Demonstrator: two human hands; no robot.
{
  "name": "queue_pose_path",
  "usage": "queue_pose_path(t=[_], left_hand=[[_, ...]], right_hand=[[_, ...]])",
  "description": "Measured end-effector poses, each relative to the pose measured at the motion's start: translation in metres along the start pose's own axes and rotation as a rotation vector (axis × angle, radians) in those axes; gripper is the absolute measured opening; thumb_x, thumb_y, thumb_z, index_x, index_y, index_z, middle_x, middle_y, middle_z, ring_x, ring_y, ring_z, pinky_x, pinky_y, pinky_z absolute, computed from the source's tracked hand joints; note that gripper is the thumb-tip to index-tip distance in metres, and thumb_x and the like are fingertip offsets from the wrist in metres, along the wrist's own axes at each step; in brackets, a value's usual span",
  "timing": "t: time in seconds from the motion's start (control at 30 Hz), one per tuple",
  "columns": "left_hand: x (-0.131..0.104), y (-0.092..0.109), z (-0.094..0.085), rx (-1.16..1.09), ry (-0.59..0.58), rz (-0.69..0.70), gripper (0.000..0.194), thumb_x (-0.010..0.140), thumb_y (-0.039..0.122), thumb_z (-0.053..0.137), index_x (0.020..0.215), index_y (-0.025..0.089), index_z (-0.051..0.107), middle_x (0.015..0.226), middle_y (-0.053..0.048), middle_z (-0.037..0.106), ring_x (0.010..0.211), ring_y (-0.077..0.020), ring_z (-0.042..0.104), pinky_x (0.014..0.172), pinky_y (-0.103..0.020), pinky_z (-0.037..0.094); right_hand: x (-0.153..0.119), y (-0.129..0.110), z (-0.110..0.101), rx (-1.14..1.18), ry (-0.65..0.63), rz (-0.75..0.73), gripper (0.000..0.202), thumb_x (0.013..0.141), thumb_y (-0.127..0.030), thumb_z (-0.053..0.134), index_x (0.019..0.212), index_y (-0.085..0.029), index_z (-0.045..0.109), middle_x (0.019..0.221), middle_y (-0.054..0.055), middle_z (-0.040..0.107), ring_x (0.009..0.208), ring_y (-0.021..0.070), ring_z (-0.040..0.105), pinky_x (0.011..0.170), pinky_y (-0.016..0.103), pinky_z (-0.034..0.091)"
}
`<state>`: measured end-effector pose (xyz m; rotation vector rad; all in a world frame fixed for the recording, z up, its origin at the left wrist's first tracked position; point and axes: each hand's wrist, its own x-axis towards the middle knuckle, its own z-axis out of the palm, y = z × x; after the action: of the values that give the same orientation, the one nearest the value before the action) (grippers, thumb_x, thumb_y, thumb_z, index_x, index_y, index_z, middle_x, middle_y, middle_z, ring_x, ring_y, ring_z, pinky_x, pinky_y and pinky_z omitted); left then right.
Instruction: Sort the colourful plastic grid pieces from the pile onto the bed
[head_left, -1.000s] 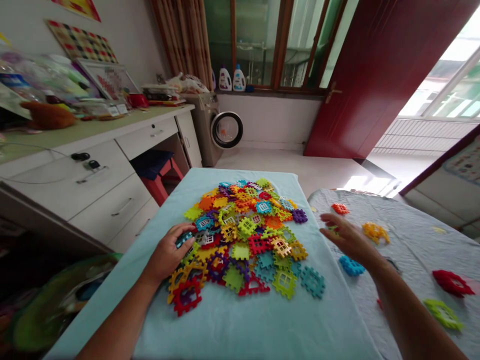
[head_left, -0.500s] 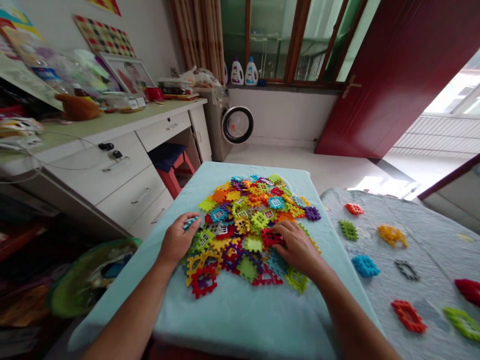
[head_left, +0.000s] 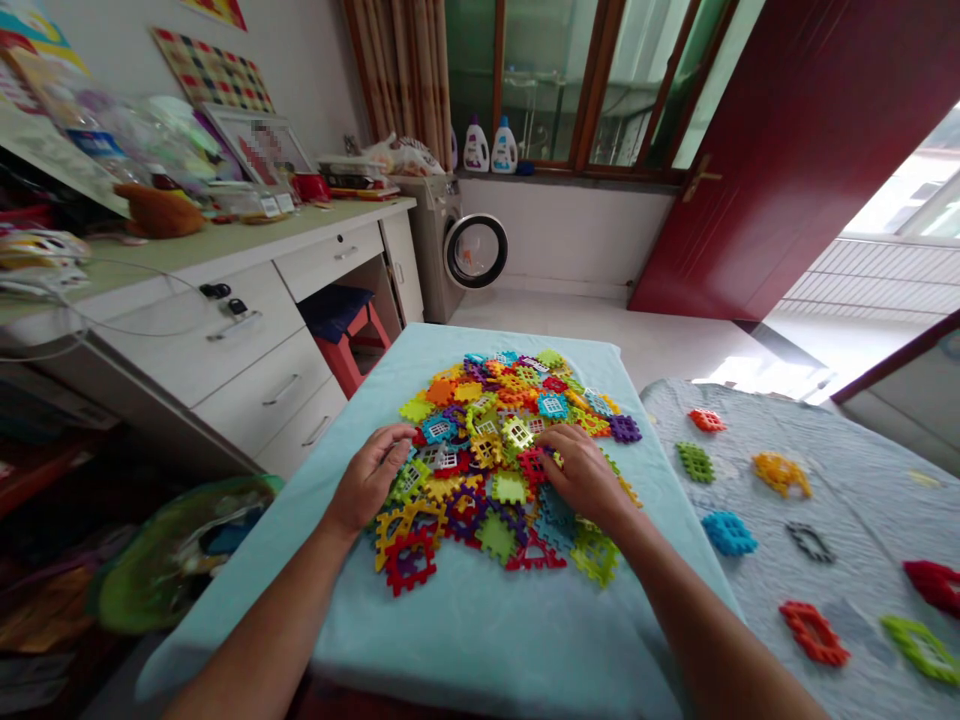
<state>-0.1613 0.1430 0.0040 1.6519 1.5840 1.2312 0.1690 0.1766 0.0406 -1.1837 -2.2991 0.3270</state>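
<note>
A heap of colourful plastic interlocking building pieces (head_left: 510, 488) lies on a cloth-covered table (head_left: 480, 640). My left hand (head_left: 373, 477) is at the heap's left edge, its fingers curled around a light blue interlocking piece; only a sliver of it shows at the fingertips. Over the right half of the heap, my right hand (head_left: 585, 470) pinches the edge of a tilted yellow-green window piece (head_left: 517, 432). Beneath its fingers lies a red piece (head_left: 532, 464), partly covered. A red square frame (head_left: 410, 562) sits at the heap's near left corner.
Several loose pieces, among them a blue one (head_left: 730, 533) and an orange one (head_left: 782, 474), lie on a grey cloth surface (head_left: 750, 640) to the right. On the left stand a drawer desk (head_left: 247, 370), a stool (head_left: 337, 315) and a green basin (head_left: 142, 580). The washing machine door (head_left: 476, 251) hangs open.
My right hand has shifted slightly left and away from me, from the red piece to the yellow-green one, which now tilts. My left hand has turned, hiding most of the blue piece.
</note>
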Motion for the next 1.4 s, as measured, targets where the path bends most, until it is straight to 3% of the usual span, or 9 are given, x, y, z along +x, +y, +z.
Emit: queue_pose_path(t=[0.23,0.4,0.57,0.7,0.9,1.03,1.17,1.3,1.4], left_hand=[[0.002,-0.007,-0.003,-0.268,0.081,-0.101,0.06,0.092,0.067,0.042,0.112,0.016,0.065,0.125,-0.015,0.065,0.122,-0.0283,0.059,0.101,-0.043,0.05],[0.003,-0.008,-0.003,-0.211,0.081,-0.11,0.061,0.09,0.069,0.045,0.11,0.016,0.067,0.121,-0.013,0.068,0.12,-0.028,0.061,0.101,-0.042,0.05],[0.004,-0.008,-0.003,-0.21,0.076,-0.098,0.056,0.09,0.067,0.047,0.11,0.018,0.068,0.118,-0.011,0.069,0.118,-0.0271,0.061,0.101,-0.04,0.048],[0.003,-0.008,-0.002,-0.205,0.088,-0.099,0.057,0.09,0.068,0.047,0.11,0.018,0.068,0.12,-0.011,0.068,0.117,-0.0268,0.061,0.1,-0.039,0.048],[0.003,-0.012,-0.002,-0.167,0.114,-0.127,0.057,0.09,0.067,0.048,0.109,0.018,0.068,0.122,-0.011,0.068,0.114,-0.0258,0.062,0.101,-0.039,0.047],[0.003,-0.014,-0.002,-0.133,0.102,-0.132,0.058,0.089,0.067,0.048,0.111,0.017,0.068,0.122,-0.011,0.068,0.112,-0.0259,0.062,0.102,-0.039,0.046],[0.004,-0.012,-0.002,-0.117,0.098,-0.123,0.058,0.088,0.067,0.049,0.11,0.017,0.068,0.121,-0.011,0.069,0.114,-0.0264,0.062,0.103,-0.039,0.044],[0.005,-0.009,-0.003,-0.08,0.102,-0.122,0.058,0.087,0.068,0.051,0.109,0.017,0.069,0.118,-0.01,0.07,0.115,-0.0267,0.062,0.106,-0.039,0.042],[0.005,-0.007,-0.003,-0.069,0.097,-0.124,0.057,0.086,0.067,0.051,0.107,0.017,0.069,0.118,-0.01,0.07,0.113,-0.0269,0.062,0.105,-0.039,0.043]], right_hand=[[0.068,0.003,0.013,-0.131,-0.184,-0.063,0.049,0.086,-0.002,0.047,0.129,-0.02,0.061,0.124,0.013,0.061,0.11,0.0253,0.053,0.098,0.04,0.041],[0.072,0.009,0.028,-0.167,-0.257,-0.011,0.043,0.084,-0.004,0.047,0.119,-0.022,0.067,0.108,0.011,0.057,0.1,0.0242,0.052,0.088,0.035,0.043],[0.062,0.014,0.024,-0.122,-0.168,-0.03,0.037,0.077,-0.002,0.048,0.105,-0.02,0.063,0.108,0.009,0.06,0.096,0.0223,0.052,0.089,0.035,0.041],[0.057,0.015,0.018,-0.049,-0.171,-0.015,0.033,0.073,0.001,0.046,0.095,-0.02,0.059,0.095,0.006,0.065,0.09,0.0202,0.055,0.084,0.032,0.041],[0.041,0.011,0.013,0.153,-0.103,0.056,0.031,0.079,-0.005,0.047,0.101,-0.022,0.06,0.089,0.002,0.068,0.083,0.0167,0.06,0.077,0.028,0.044],[0.031,0.02,0.008,0.406,0.031,0.183,0.024,0.082,-0.019,0.054,0.104,-0.022,0.06,0.081,-0.001,0.067,0.073,0.0142,0.061,0.069,0.027,0.047],[0.025,0.033,0.006,0.556,0.156,0.355,0.027,0.076,-0.027,0.057,0.102,-0.021,0.058,0.073,-0.004,0.062,0.061,0.0128,0.059,0.058,0.025,0.047],[0.018,0.039,0.005,0.479,0.181,0.443,0.017,0.074,-0.028,0.058,0.089,-0.022,0.06,0.071,-0.002,0.064,0.06,0.015,0.061,0.057,0.027,0.047],[0.013,0.039,0.002,0.357,0.286,0.431,0.018,0.075,-0.029,0.058,0.09,-0.022,0.063,0.075,0.0,0.067,0.065,0.0168,0.061,0.063,0.029,0.048]])
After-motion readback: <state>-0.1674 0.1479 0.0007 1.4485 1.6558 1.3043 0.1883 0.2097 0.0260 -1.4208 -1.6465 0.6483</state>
